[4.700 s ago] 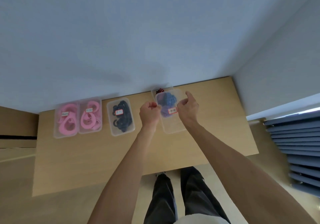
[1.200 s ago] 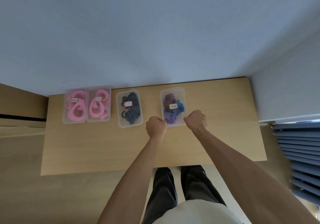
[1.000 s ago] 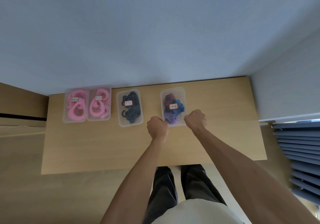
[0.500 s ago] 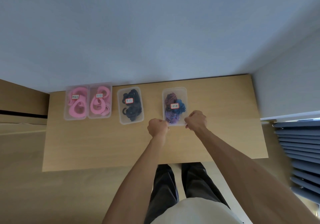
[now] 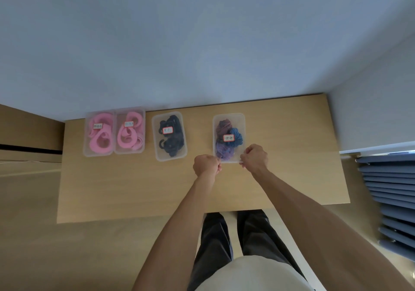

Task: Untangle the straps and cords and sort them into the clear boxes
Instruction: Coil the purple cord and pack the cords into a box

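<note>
four boxes point(image 5: 169, 136) rowed on table point(image 5: 134, 189) (against wall point(image 5: 179, 43))

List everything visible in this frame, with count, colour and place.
Pink boxes: two, clear, pink straps inside, table's far left, side by side.
Black box: one, clear, black cords, middle.
Mixed box: one, clear, maroon, blue and purple cords, right of middle.
Labels: four, white with red border, one per box.
Table: one, light wood.
Blinds: blue, far right.
Left hand: fisted at mixed box's near-left corner.
Right hand: fisted at its near-right corner.
</note>
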Motion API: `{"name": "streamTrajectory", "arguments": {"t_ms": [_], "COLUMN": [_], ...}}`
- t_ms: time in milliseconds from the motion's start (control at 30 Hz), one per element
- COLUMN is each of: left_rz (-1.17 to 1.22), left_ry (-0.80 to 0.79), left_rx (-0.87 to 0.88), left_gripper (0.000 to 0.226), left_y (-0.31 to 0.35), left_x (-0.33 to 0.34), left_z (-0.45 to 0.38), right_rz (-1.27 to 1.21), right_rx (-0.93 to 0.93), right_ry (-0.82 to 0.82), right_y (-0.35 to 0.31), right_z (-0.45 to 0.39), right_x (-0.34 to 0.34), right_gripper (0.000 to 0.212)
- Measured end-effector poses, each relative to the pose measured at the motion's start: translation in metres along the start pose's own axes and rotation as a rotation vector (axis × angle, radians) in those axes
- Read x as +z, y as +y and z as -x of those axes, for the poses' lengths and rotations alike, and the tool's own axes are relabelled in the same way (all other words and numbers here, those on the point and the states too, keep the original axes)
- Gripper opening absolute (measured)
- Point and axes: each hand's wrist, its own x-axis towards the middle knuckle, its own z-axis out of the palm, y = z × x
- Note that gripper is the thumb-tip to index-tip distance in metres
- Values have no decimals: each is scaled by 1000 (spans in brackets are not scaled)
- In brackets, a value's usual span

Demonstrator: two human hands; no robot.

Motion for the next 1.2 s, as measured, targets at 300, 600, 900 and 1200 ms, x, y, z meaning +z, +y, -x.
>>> {"name": "streamTrajectory", "arguments": {"t_ms": [300,600,900,1200], "left_rz": [-507,-453,-422,-243], "left_ry": [89,94,-12,39], "left_rx": [401,498,421,480], "left_gripper": [25,15,13,19], "left_y": [13,40,52,84], "left_x": [-8,5,8,27], "left_z": [-3,-33,-54,-63], "right_rz": [78,-111,-118,-198], "right_rx": [-273,-38,-79,-92], "right_ry": [157,182,174,220], "right_y": [-15,-32,-35,-66], "right_z": [-2,-33,-36,-60], "right_x": [0,1,9,2], "right_gripper": [48,11,32,17]}}
